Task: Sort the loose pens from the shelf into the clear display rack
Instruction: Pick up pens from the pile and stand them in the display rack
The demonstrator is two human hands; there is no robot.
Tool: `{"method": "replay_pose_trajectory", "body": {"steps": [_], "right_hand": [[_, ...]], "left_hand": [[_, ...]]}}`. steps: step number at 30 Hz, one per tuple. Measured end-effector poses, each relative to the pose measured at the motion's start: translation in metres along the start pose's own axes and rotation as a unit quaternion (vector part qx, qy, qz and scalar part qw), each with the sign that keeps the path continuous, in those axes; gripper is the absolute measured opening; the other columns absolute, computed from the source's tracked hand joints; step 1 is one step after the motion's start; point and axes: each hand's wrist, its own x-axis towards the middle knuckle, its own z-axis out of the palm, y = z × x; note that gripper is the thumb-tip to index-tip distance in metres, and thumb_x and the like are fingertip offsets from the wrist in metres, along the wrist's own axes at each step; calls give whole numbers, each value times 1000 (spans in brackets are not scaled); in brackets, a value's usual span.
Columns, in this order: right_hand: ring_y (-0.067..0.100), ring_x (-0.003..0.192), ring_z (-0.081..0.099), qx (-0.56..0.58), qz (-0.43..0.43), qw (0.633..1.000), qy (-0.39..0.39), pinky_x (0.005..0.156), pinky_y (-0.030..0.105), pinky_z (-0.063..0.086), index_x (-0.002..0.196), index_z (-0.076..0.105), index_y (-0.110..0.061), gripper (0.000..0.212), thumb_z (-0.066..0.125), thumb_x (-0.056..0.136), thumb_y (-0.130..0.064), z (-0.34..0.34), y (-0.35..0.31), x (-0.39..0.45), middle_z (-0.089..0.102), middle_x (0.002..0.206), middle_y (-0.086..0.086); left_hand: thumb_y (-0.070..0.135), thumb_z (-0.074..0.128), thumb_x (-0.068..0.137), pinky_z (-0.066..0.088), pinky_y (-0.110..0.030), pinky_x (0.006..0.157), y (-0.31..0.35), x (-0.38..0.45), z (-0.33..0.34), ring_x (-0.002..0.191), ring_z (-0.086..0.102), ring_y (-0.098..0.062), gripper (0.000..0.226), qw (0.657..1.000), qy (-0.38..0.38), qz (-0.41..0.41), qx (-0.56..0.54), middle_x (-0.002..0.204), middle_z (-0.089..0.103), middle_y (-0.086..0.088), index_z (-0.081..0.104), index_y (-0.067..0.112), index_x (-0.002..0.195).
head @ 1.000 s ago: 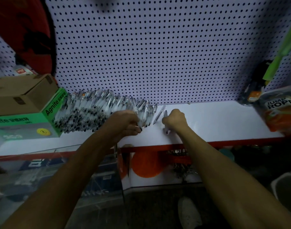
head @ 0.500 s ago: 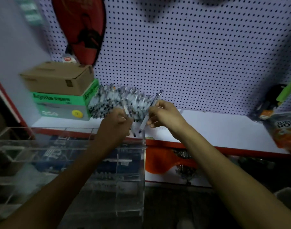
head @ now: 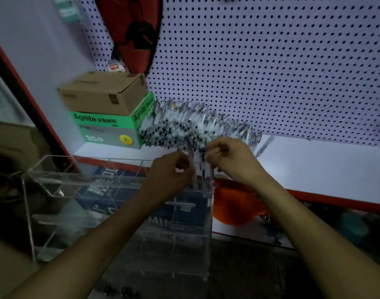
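A heap of loose clear pens (head: 195, 124) lies on the white shelf (head: 314, 165) against the pegboard. The clear display rack (head: 81, 190) stands in front of and below the shelf, at the left. My left hand (head: 169, 171) and my right hand (head: 232, 160) are side by side over the rack's top right corner. Each hand grips pens (head: 201, 169) that point tip down, their lower ends reaching into the rack's upper right compartment. How many pens each hand holds is blurred.
A green Agnite box (head: 107, 128) with a brown carton (head: 104, 93) on top stands at the shelf's left end beside the pen heap. One stray pen (head: 264, 144) lies right of the heap. An orange object (head: 234, 203) hangs below the shelf edge.
Both hands picked pens off the shelf, lifted them, then brought them down and left over the rack's top right corner. The view swung left, showing more of the rack.
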Motion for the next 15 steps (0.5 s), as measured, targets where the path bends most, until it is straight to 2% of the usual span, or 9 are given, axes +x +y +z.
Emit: {"method": "replay_pose_trajectory", "body": {"steps": [3, 7, 11, 13, 15], "right_hand": [[15, 79, 67, 50, 20, 999, -1, 68, 25, 50, 111, 66, -15, 18, 52, 100, -18, -9, 5, -2, 67, 100, 2], [12, 76, 64, 56, 38, 996, 50, 68, 23, 48, 105, 66, -14, 16, 51, 100, -14, -28, 19, -3, 65, 94, -2], [3, 66, 57, 31, 56, 994, 89, 67, 21, 45, 95, 68, -17, 11, 58, 95, -11, -40, 35, 2, 61, 79, -12], [5, 70, 57, 12, 57, 994, 95, 69, 21, 43, 96, 70, -13, 11, 59, 95, -12, -43, 39, 9, 61, 82, -9], [10, 76, 58, 2, 57, 994, 95, 70, 20, 43, 96, 70, -13, 11, 59, 95, -13, -44, 40, 21, 63, 85, -6]], "left_hand": [[23, 71, 87, 43, -2, 63, 1, 4, 3, 78, 58, 8, 21, 999, 29, 9, 16, 89, 66, 9, 64, 18, 107], [15, 68, 88, 42, -1, 69, 10, 15, -2, 82, 60, -1, 19, 994, 93, 57, 10, 93, 66, 5, 65, 13, 107], [13, 67, 90, 43, -1, 70, 23, 39, -4, 78, 59, 1, 10, 993, 81, 82, 27, 85, 65, 7, 70, 14, 99], [15, 67, 90, 45, -8, 74, 24, 58, -3, 76, 60, -6, 10, 990, 67, 107, 65, 89, 70, 2, 71, 13, 99], [14, 68, 89, 51, -23, 80, 19, 81, -1, 80, 60, -11, 13, 986, 68, 121, 98, 96, 72, -5, 72, 11, 100]]}}
